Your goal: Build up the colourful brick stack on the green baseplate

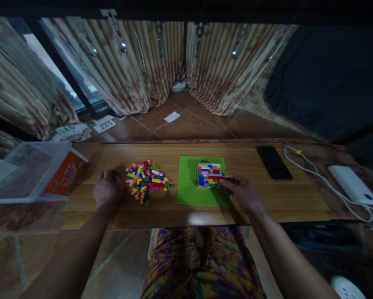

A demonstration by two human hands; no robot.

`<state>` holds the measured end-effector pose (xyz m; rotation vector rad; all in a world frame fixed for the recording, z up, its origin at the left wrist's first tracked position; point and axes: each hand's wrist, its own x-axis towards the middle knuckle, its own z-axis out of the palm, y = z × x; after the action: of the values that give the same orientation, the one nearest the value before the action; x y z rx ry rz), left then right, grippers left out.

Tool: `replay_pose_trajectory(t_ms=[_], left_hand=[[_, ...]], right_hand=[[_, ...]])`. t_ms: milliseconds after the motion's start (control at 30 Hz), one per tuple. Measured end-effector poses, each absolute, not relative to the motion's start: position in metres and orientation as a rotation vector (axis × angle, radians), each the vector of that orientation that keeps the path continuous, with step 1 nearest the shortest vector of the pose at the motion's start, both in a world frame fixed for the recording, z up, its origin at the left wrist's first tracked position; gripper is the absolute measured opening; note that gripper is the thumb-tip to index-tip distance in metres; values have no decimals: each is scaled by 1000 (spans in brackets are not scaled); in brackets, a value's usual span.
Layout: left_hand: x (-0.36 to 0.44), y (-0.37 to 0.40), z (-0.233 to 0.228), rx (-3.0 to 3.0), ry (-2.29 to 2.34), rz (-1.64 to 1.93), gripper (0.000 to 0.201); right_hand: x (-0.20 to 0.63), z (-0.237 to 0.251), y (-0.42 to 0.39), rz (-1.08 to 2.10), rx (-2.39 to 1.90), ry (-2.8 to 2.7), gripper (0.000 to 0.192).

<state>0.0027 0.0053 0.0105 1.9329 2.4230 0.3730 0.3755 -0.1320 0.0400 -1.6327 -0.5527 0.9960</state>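
Observation:
My right hand (240,190) pinches a long red toy brick (215,177) between thumb and fingertips. It holds the brick over a block of many-coloured bricks (205,181), on the right part of a green studded baseplate (186,193). Whether the red brick touches the block's top, I cannot tell. Left of the baseplate lies a loose pile of small bricks in many colours (146,178). My left hand (108,189) rests on the table just left of this pile, its fingers curled in. What those fingers hold, if anything, is hidden.
A black phone (273,162) lies on the wooden table (161,216) to the right. Beyond it are a white power bank (353,185) and a looped white cable (328,189). A clear plastic box (27,166) with an orange label stands at the left end.

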Motion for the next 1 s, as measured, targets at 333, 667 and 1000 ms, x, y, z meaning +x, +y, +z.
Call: replay_pose_trajectory(t_ms=[333,667,1000], left_hand=[[3,5,11,1920,2422,376,30],[4,5,12,1905,2423,383,33],[5,5,14,1926,2392,416,33]], right_hand=[[372,29,-135,1052,-1522,-440,42],[372,24,-133,1135,-1442,-359,41],[382,27,-131,1219,-1419,-413,40]])
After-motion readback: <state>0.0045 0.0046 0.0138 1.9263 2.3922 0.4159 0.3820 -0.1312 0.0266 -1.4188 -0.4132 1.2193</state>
